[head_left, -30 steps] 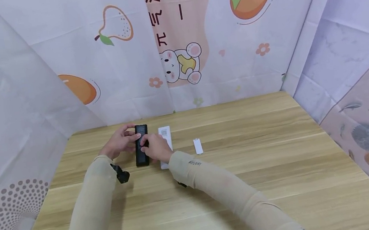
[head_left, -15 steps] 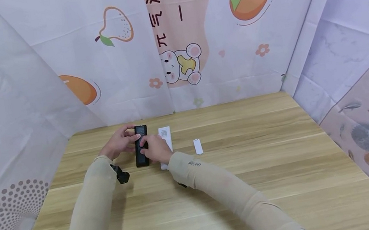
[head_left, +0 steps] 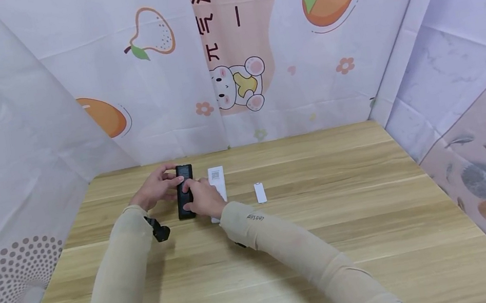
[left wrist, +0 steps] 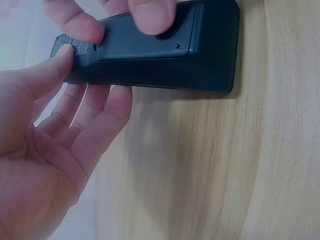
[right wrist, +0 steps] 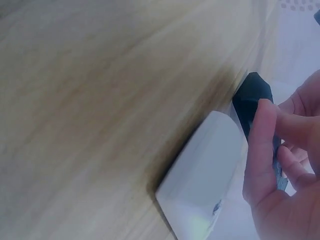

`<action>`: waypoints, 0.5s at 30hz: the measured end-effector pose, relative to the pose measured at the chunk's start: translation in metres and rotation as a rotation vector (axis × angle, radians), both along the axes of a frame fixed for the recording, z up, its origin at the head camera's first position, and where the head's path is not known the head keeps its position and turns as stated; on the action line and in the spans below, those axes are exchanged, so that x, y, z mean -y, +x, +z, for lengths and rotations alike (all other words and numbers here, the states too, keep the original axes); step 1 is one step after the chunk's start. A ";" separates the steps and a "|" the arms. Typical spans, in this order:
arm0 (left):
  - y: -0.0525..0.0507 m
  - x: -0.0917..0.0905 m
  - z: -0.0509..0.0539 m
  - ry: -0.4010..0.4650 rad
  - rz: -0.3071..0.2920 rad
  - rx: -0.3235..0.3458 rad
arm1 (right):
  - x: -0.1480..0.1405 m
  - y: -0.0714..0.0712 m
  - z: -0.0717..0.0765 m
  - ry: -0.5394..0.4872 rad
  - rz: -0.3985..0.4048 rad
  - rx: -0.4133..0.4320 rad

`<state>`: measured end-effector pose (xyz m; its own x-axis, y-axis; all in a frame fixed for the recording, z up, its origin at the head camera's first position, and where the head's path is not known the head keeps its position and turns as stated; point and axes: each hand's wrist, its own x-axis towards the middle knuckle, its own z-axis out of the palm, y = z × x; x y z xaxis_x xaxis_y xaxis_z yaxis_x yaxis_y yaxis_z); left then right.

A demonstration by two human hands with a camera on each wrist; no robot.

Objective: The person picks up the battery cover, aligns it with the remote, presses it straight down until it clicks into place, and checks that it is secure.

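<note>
A black remote control (head_left: 183,171) lies back side up near the table's far left edge, its battery cover (left wrist: 145,45) seated in the left wrist view. My left hand (head_left: 157,188) grips its far end, thumb on top and fingers against the side. With thumb and fingertip, my right hand (head_left: 204,196) presses on the cover; the fingers (right wrist: 262,145) look fairly straight in the right wrist view. Just right of it, partly hidden under my right hand, lies a white remote control (head_left: 216,177).
A small white cover piece (head_left: 260,193) lies to the right of the white remote on the wooden table (head_left: 347,199). Printed curtains (head_left: 308,85) hang behind the table and at both sides.
My right thumb and fingertip have spread slightly apart along the black remote, the thumb sliding toward the near end. The left hand and the white pieces stay in place.
</note>
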<state>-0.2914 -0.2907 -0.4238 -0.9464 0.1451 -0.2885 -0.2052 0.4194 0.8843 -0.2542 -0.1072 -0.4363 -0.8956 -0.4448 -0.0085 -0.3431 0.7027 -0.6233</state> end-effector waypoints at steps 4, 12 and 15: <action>0.000 0.000 -0.001 0.003 0.007 0.003 | 0.000 0.001 0.001 0.002 0.000 0.017; 0.001 0.001 -0.002 0.026 0.026 0.009 | 0.000 0.003 0.000 -0.013 0.000 0.037; 0.001 0.001 -0.003 0.039 0.029 0.016 | 0.001 0.004 0.000 -0.042 -0.022 0.075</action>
<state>-0.2908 -0.2913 -0.4271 -0.9458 0.1292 -0.2980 -0.2307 0.3787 0.8963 -0.2507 -0.1078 -0.4367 -0.9028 -0.4263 -0.0573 -0.2791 0.6820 -0.6760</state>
